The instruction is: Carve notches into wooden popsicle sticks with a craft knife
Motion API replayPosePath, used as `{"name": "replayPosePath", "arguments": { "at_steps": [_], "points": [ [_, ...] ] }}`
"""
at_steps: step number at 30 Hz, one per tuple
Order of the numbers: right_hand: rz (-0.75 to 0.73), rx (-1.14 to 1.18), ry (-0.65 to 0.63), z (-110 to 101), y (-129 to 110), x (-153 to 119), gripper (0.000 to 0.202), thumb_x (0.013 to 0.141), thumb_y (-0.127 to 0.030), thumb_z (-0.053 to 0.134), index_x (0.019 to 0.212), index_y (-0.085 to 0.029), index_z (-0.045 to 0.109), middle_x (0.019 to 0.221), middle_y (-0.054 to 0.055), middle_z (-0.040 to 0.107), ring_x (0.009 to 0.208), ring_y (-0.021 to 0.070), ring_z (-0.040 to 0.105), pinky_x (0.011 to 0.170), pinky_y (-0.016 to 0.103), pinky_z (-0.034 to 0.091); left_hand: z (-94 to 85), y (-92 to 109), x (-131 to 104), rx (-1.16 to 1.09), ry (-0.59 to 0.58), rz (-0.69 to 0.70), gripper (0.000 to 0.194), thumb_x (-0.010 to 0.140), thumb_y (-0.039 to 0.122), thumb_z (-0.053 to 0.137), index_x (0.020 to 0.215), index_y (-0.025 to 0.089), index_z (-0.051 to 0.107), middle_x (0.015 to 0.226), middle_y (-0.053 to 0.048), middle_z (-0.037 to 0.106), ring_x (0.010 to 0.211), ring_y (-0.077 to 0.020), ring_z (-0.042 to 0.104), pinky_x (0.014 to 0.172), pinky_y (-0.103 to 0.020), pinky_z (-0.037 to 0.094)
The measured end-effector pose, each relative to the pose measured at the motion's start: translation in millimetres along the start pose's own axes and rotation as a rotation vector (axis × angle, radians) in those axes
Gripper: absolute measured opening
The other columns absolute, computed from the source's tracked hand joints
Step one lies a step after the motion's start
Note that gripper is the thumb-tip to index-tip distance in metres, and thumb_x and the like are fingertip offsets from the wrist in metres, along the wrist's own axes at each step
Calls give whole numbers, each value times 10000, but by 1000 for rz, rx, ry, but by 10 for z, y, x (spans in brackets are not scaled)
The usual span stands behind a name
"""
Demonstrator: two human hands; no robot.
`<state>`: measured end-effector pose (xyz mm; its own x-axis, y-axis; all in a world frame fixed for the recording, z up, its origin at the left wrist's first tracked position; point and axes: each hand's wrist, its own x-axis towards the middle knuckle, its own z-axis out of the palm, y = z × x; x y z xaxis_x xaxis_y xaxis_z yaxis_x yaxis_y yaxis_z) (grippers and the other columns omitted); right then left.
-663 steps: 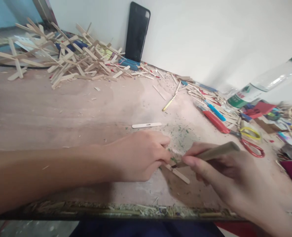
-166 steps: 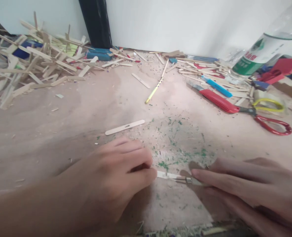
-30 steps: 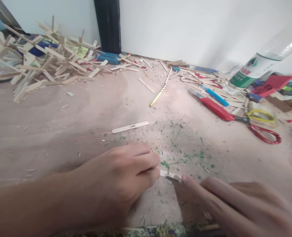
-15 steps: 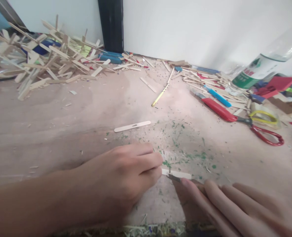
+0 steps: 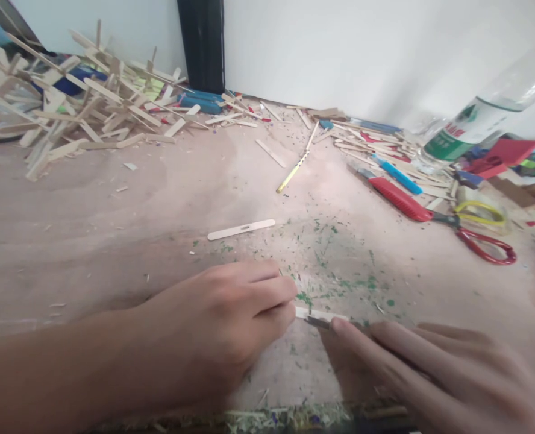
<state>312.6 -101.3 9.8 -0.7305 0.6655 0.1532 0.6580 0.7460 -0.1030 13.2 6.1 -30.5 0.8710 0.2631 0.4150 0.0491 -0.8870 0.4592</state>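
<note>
Spreading along the far left of the tabletop (image 5: 91, 205), a heap of flat wooden sticks (image 5: 105, 90) reaches toward a black upright object (image 5: 203, 45) against the wall. Nearer the viewer, the left hand (image 5: 231, 319) rests low, its fingers bunched narrow over the left end of a pale stick (image 5: 324, 314). That end is hidden under the fingertips, so how they pinch it cannot be told; the rest lies flat, running out to the right from beneath them. Behind the left hand, apart from its knuckles, lies a loose stick (image 5: 241, 229) with a small dark mark at its middle. Farther back is a thin yellow-ended rod (image 5: 290, 173).

Green flecks (image 5: 306, 298) lie just beyond the pale stick. At its near edge, between the two hands, sits a thin dark blade (image 5: 318, 323), its tip pointing left toward the left fingers. The right hand (image 5: 430, 374) holds the blade, fingers closed together and stretched along it, hiding the handle. Its foremost fingertip overlaps the near edge of the pale stick close to the right end; whether they touch cannot be told.

Farther right lie a red-handled tool (image 5: 398, 199), scissors (image 5: 487, 246) with yellow and red loops, and a tilted-looking clear bottle (image 5: 464, 129).
</note>
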Motion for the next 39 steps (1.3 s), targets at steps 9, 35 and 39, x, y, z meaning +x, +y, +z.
{"name": "replayPosePath", "arguments": {
  "at_steps": [9,35,39],
  "points": [
    [153,288,-78,-2,22,69,624,1103,-72,436,1716,-171,492,934,16,767,624,135,681,505,265,464,24,-12,-31,3,11,9,315,988,-70,457,1043,145,680,1005,-75,692,873,-231,567,776,-398,491],
    [62,149,-142,-178,225,137,406,1264,-238,308,1505,-189,631,1155,62,813,747,112,737,529,261,475,-36,-4,13,41,11,-10,352,1055,-25,423,996,152,722,982,-76,744,884,-234,641,820,-383,549],
    [55,147,-152,-191,255,130,433,1277,-262,298,1533,-205,642,1068,23,782,749,90,736,543,234,474,-25,-11,10,30,12,-13,347,1050,-30,444,981,132,743,992,-84,741,906,-240,653,843,-393,549]
  ]
}}
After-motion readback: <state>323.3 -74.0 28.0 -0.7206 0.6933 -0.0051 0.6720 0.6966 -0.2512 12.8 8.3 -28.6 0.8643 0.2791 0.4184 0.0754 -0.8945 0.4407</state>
